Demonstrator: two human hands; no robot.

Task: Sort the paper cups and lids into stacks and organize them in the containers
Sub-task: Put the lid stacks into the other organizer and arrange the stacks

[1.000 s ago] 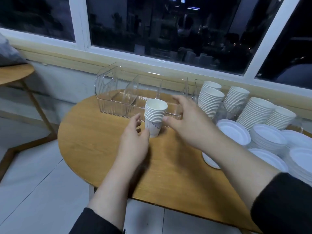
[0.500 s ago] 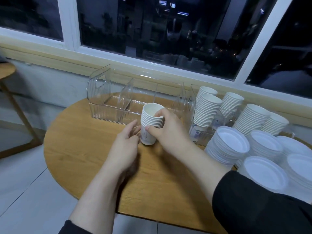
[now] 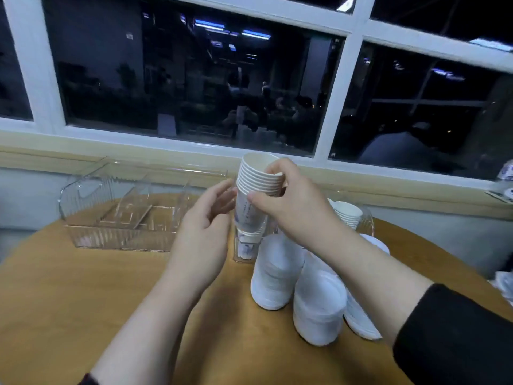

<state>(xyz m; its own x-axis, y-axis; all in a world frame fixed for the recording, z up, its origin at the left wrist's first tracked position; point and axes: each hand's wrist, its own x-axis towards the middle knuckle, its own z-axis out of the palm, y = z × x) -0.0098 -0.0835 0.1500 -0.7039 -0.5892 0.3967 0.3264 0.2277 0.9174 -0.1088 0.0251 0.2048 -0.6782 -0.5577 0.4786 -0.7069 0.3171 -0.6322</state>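
Observation:
My right hand (image 3: 288, 201) grips a stack of white paper cups (image 3: 254, 195) near its rims and holds it in the air above another cup stack (image 3: 248, 240) that stands in a clear container (image 3: 238, 254). My left hand (image 3: 205, 232) is beside the lifted stack on its left, fingers relaxed and close to its side; whether they touch it I cannot tell. A clear divided container (image 3: 119, 215) stands at the back left of the round wooden table (image 3: 83, 301). Stacks of white lids (image 3: 274, 276) stand under my right forearm.
More lid stacks (image 3: 319, 307) and another cup stack (image 3: 348, 215) sit to the right, partly hidden by my right arm. A window ledge (image 3: 402, 187) runs behind the table. The table's left front part is bare wood.
My right hand has lifted the cup stack off the table and carried it right, over the cups in the clear container. My left hand followed beside it. The camera has swung right and down.

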